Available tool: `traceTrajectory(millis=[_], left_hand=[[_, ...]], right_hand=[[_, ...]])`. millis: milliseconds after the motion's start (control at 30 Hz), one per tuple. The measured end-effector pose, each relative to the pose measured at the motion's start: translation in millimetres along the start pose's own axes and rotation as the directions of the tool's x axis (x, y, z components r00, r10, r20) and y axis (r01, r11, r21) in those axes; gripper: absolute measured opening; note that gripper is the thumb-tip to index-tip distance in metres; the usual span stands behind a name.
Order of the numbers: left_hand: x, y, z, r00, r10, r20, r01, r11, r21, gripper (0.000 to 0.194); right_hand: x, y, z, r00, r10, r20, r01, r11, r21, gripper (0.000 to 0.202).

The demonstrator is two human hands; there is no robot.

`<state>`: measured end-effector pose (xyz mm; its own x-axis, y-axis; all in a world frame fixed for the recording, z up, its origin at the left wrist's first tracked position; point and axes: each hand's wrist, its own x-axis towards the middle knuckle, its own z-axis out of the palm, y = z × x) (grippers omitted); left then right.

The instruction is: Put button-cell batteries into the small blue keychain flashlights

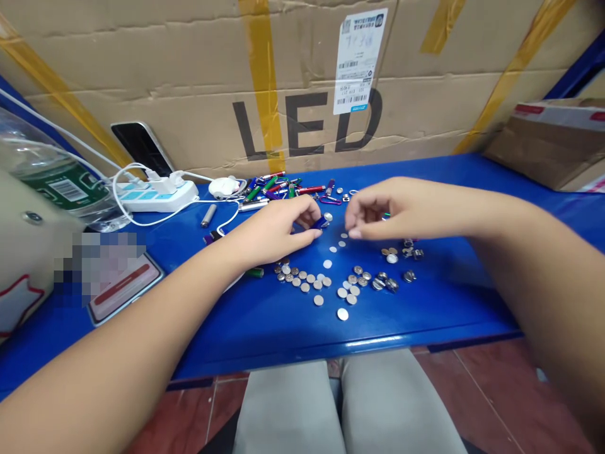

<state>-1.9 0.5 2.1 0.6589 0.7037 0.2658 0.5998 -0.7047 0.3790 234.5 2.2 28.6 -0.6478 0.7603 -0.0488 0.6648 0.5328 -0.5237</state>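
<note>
Cardboard (189, 82) lettered LED stands behind the blue surface (283, 321). Your left hand (288, 230) is partly closed, gripping a blue tube (321, 223) between thumb and fingers. Your right hand (378, 208), near it, is curled; whether it holds anything cannot be determined. Silver discs (343, 314) lie loose between your hands and the near edge; coloured tubes (269, 184) lie piled beyond.

Both forearms (189, 296) slant inward, the left hand (290, 228) pinching, the right hand (385, 207) held with fingers (363, 200) curled.
</note>
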Motion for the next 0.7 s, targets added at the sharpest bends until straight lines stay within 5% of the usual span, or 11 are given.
traceTrajectory(millis=[100,200,533,700], left_hand=[[0.0,-0.4,-0.2,1.0,-0.009,-0.012,0.009,1.0,0.006,0.017],[0.1,-0.1,0.0,1.0,-0.023,-0.005,0.023,1.0,0.003,0.017],[0.2,-0.1,0.9,0.999,-0.027,0.025,0.027,1.0,-0.012,0.017],[0.2,-0.1,0.4,0.999,-0.015,0.029,0.016,1.0,-0.012,0.017]], right_hand=[[-6.1,-4.0,-3.8,0.96,0.029,0.279,-0.006,0.996,-0.085,0.022],[-7.1,-8.8,-1.1,0.926,0.033,0.376,0.002,0.996,-0.091,0.021],[-4.3,-12.3,7.4,0.939,-0.037,0.341,0.068,0.994,-0.08,0.019],[-0.5,-10.3,9.0,0.985,-0.059,0.165,0.072,0.995,-0.073,0.022]])
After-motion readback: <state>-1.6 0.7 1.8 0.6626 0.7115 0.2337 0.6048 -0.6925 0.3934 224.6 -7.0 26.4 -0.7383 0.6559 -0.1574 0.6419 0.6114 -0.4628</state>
